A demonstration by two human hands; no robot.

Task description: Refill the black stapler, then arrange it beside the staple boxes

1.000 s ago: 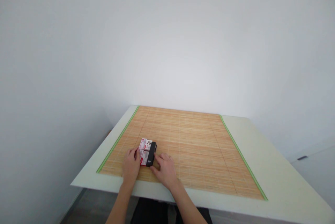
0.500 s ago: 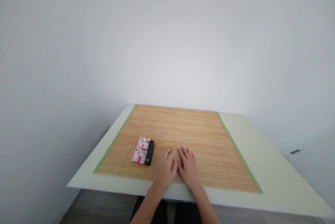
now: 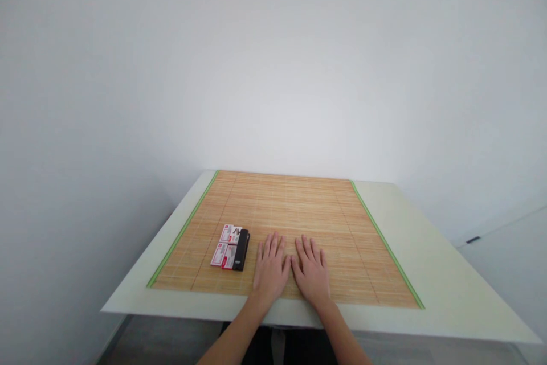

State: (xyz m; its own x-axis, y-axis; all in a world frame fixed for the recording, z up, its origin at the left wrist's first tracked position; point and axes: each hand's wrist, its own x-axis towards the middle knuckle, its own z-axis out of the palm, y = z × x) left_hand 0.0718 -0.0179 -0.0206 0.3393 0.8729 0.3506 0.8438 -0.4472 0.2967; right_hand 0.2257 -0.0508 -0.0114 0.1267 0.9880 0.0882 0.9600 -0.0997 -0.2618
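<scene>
My left hand (image 3: 271,271) lies palm down on the bamboo mat (image 3: 282,200), fingers stretched forward and apart, holding nothing. Beside it my right hand (image 3: 313,274) rests flat in the same way, its thumb close to the left thumb. Just left of my left hand is a black stapler (image 3: 241,251), lying lengthwise away from me. Against the stapler's left side sit several small red-and-white boxes (image 3: 228,257), arranged in a compact block; their print is too small to read.
The mat has green edging (image 3: 183,229) and covers much of a white table (image 3: 431,262). A white wall (image 3: 273,69) rises behind the table's far edge. On the right, a small dark piece (image 3: 473,240) shows at a thin line on a white surface.
Both hands have flattened and spread their fingers, where before they were curled close together. The stapler and boxes stay in place on the mat; the view has shifted slightly.
</scene>
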